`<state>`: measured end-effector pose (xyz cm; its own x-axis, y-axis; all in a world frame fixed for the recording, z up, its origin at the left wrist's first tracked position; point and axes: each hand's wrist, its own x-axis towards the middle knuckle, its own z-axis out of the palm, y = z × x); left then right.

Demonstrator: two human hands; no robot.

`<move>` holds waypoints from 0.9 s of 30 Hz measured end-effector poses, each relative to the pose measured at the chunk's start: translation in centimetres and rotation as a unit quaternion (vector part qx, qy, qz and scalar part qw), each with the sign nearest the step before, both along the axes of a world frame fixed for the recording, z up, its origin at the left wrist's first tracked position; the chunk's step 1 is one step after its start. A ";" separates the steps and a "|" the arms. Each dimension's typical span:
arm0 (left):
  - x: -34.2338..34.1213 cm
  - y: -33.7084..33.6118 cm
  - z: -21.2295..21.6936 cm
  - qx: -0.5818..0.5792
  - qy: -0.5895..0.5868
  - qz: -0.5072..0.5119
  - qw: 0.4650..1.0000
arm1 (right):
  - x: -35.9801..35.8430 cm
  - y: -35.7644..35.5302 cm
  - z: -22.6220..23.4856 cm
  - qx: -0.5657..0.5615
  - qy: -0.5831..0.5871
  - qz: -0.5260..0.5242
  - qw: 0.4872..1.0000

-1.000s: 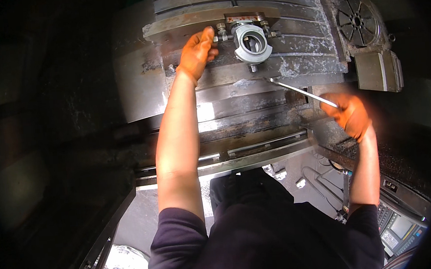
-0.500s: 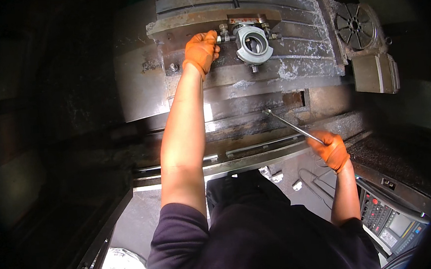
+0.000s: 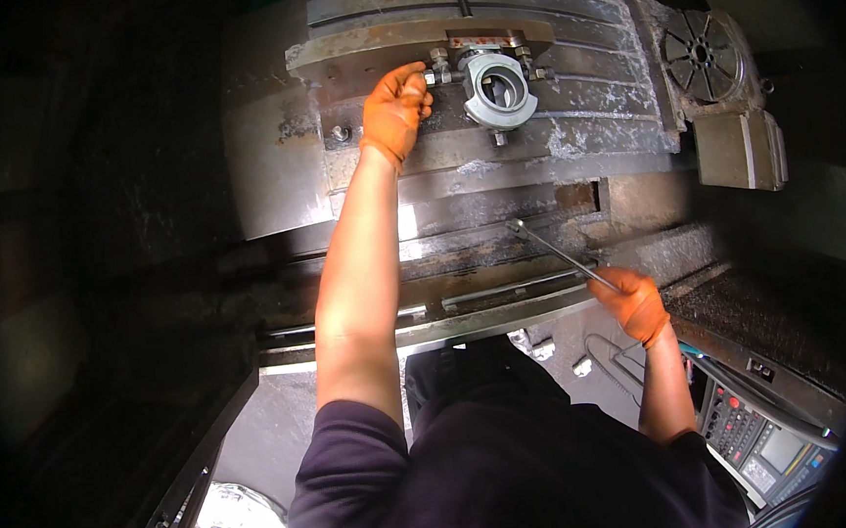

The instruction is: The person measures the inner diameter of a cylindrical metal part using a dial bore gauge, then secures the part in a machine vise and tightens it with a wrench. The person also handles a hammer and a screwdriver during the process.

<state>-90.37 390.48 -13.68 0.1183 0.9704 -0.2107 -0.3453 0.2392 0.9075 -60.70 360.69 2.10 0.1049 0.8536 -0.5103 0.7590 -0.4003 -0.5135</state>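
Observation:
My left hand, in an orange glove, reaches to the far side of the machine table. Its fingers are closed on the end of a bolt that sticks out sideways, left of a ring-shaped metal part. That ring sits against a long steel bar, with more bolts at its right and below it. In my right hand, gloved alike, is a long-handled wrench. The wrench's head points away from me to the left, over the table's near side, apart from the ring.
Metal chips lie on the slotted machine table. A round slotted plate stands at the right, with a boxy housing below it. Along the near side runs a metal ledge. A control panel is at the lower right.
My right hand and the wrench have shifted slightly left and toward me. My left hand stays at the bolt, its fingers slightly turned.

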 end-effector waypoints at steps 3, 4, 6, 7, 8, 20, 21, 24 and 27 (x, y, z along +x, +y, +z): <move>0.2 -0.6 0.5 0.011 0.006 -0.007 1.000 | -0.1 -0.3 -0.6 0.023 -0.005 0.012 1.000; 0.0 -0.5 1.1 -0.025 0.034 -0.021 0.999 | 0.3 -0.7 -1.6 0.046 -0.013 0.037 0.998; 0.4 0.4 2.5 -0.118 0.098 -0.063 0.986 | 0.9 -1.2 -2.4 0.061 -0.013 0.052 0.997; 0.7 1.3 3.3 -0.176 0.133 -0.084 0.972 | 0.7 -1.0 -2.5 0.053 -0.004 0.049 0.997; 1.2 2.2 3.6 -0.233 0.168 -0.107 0.952 | 0.4 -0.8 -2.4 0.035 0.002 0.035 0.999; 3.7 2.1 -5.3 0.144 0.002 0.124 0.982 | 0.6 -3.7 -5.3 -0.029 0.105 -0.033 0.993; 3.7 2.5 -5.3 0.140 0.035 0.127 0.981 | 0.7 -4.6 -6.2 -0.003 0.102 -0.005 0.995; 1.7 3.4 -5.7 0.042 0.124 0.089 0.987 | 1.3 -6.8 -7.5 -0.051 0.151 -0.055 0.986; -0.4 4.1 -5.8 -0.093 0.172 0.016 0.981 | 1.2 -10.2 -5.1 -0.114 0.205 -0.251 0.939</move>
<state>-90.75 394.63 -19.47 -0.0216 0.9137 -0.4059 -0.0362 0.4050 0.9136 -59.45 350.51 -3.01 0.2199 0.6129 -0.7590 0.2028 -0.7897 -0.5790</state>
